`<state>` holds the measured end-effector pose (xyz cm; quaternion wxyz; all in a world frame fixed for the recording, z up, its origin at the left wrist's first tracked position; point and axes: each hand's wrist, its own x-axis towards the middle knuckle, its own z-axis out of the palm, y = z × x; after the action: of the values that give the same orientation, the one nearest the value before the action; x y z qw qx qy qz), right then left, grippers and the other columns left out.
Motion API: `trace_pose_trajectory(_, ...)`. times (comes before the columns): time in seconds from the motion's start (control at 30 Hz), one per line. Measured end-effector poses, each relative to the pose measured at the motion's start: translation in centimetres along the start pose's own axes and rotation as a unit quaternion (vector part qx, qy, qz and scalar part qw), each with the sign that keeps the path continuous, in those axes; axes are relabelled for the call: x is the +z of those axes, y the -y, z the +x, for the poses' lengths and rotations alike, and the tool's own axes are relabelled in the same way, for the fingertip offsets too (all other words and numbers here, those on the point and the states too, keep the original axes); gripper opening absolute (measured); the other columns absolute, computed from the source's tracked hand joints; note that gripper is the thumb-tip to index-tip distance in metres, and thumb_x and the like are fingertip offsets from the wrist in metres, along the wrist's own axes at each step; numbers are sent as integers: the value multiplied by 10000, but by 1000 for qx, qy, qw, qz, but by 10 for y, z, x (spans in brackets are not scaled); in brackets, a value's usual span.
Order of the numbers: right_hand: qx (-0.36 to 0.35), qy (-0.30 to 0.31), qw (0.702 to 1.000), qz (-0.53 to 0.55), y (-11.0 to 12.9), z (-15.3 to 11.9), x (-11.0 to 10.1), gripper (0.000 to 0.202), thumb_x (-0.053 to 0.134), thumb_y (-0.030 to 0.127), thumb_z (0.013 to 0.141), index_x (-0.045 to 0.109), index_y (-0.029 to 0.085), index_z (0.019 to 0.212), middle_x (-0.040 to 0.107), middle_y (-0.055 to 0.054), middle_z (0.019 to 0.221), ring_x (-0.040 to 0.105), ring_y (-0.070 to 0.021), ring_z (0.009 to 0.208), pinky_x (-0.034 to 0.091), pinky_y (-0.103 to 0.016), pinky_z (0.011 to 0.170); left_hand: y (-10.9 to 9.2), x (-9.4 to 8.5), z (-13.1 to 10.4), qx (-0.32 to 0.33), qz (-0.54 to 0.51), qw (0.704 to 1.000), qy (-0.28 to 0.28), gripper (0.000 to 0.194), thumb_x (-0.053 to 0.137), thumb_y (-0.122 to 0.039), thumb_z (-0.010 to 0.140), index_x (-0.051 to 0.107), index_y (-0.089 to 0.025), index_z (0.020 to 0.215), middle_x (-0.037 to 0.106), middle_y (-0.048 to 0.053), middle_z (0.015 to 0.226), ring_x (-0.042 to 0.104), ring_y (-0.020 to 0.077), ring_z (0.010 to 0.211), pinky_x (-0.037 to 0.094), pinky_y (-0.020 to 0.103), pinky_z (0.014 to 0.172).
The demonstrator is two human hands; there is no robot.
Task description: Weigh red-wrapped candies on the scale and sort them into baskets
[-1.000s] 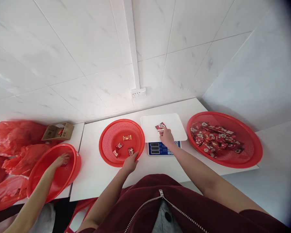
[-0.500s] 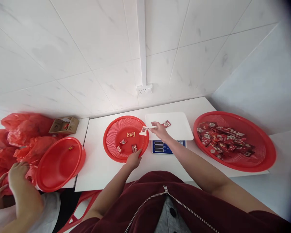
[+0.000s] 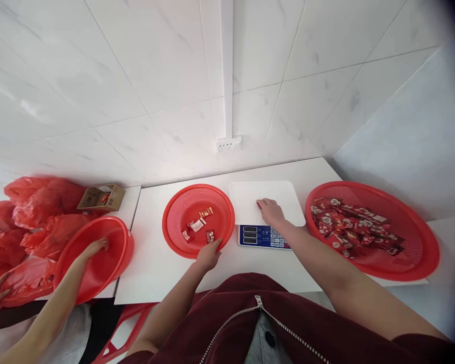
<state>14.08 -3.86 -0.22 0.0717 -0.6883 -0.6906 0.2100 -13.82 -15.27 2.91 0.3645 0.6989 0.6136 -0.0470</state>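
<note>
My left hand (image 3: 208, 256) is closed on the near rim of a red plastic basket (image 3: 170, 205), its thumb on the rim. Inside lie a few wrapped candies: a gold-and-red one (image 3: 206, 212), a white one (image 3: 197, 225) and a dark red one (image 3: 210, 236) close to my fingers. My right hand (image 3: 271, 212) is over the white pan (image 3: 246, 194) of a digital scale (image 3: 250, 236). Its fingers are closed on a small red candy packet (image 3: 259, 204), mostly hidden beneath them.
To the right stands a larger red basket (image 3: 420, 242) holding many red candy packets (image 3: 356, 222). At left are a red basin (image 3: 125, 253) with a co-worker's hand (image 3: 94, 247) in it, red plastic bags (image 3: 45, 199) and a small cardboard box (image 3: 114, 198). A wall socket (image 3: 227, 145) is behind.
My right hand has gone from the smaller basket to the scale pan, and the white candy it held now lies in that basket. A co-worker's hand has reached into the basin.
</note>
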Motion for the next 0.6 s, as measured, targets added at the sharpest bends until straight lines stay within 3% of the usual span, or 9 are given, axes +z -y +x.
trace_pose_trajectory(0.13, 38, -38, 997, 48, 13, 0, -4, 418, 453, 164, 876, 476, 145, 1292, 529, -183, 1255, 485, -319, 1139, 437, -452, 913, 3, 2, 1, -2, -10, 1000, -4, 551, 503, -170, 830, 419, -173, 1375, 504, 144, 1355, 522, 291, 1174, 398, 409, 962)
trace_pose_trajectory(0.2, 22, -50, 988, 143, 32, -1, -6, 461, 468, 199, 877, 430, 152, 1334, 519, -166, 1269, 522, -269, 1118, 431, -424, 947, 4, 4, 3, -2, -17, 1000, -7, 558, 507, -168, 825, 420, -177, 1376, 504, 144, 1356, 521, 295, 1176, 395, 412, 964)
trace_pose_trajectory(0.3, -104, -8, 937, 332, 68, -12, -9, 596, 516, 293, 863, 312, 244, 1421, 358, -127, 1436, 520, -233, 1158, 457, -399, 938, 5, 3, 5, -11, -26, 1000, -11, 560, 508, -172, 825, 420, -190, 1378, 495, 146, 1365, 517, 302, 1182, 395, 417, 960)
trace_pose_trajectory(0.4, -187, 53, 914, 357, 88, -30, -10, 728, 583, 406, 821, 231, 333, 1455, 180, -81, 1533, 357, -275, 1320, 424, -443, 979, 5, -3, 10, -32, -18, 999, -19, 546, 490, -179, 841, 414, -197, 1381, 492, 156, 1366, 515, 309, 1186, 400, 427, 946)
trace_pose_trajectory(0.5, -167, 33, 932, 321, 71, -43, -9, 697, 578, 415, 820, 277, 316, 1441, 173, -86, 1537, 224, -280, 1389, 372, -469, 1025, 8, -17, 17, -50, 13, 998, -30, 534, 460, -177, 856, 402, -210, 1385, 492, 165, 1363, 535, 308, 1164, 410, 428, 925)
trace_pose_trajectory(0.6, -100, -69, 947, 299, 17, -51, -11, 641, 561, 368, 822, 323, 300, 1413, 269, -90, 1499, 274, -257, 1369, 342, -472, 1050, 17, -35, 25, -83, 76, 993, -45, 536, 396, -162, 866, 372, -199, 1401, 534, 191, 1307, 574, 319, 1104, 421, 458, 891)
